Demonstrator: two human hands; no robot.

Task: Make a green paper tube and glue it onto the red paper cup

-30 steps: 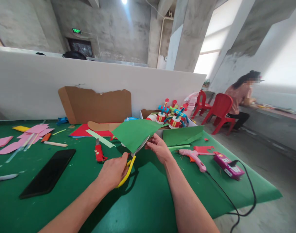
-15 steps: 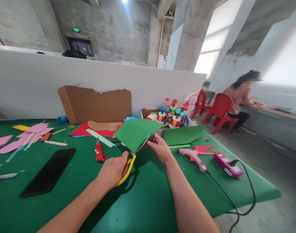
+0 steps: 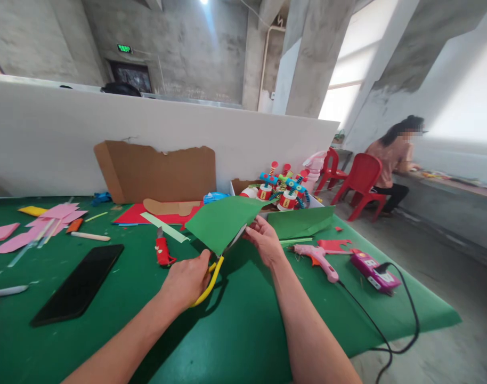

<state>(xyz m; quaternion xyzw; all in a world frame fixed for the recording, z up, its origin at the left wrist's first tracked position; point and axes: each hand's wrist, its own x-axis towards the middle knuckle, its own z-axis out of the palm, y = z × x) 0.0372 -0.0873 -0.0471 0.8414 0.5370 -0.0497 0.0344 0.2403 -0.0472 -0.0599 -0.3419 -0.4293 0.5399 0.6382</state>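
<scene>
Yellow-handled scissors (image 3: 211, 285) are gripped in my left hand (image 3: 187, 278), its fingers wrapped round the handles. Their blades lie along the lower right edge of a green paper sheet (image 3: 223, 221), partly hidden by it. My right hand (image 3: 263, 240) pinches the sheet's right side near the blade tips. The sheet is held above the green table (image 3: 243, 330). Left of the sheet lies a red cutter (image 3: 162, 252), beside a pale green strip (image 3: 165, 226).
A black phone (image 3: 79, 282) and pink papers (image 3: 54, 224) lie left. At right are a pink glue gun (image 3: 317, 257), a purple power strip (image 3: 374, 273) and a folded green sheet (image 3: 301, 223). Colourful toys (image 3: 285, 186) stand in a box behind. A person (image 3: 391, 154) sits far right.
The green sheet has shifted slightly at the blades, which now show less above its lower edge. Both hands keep their holds, almost in the same place.
</scene>
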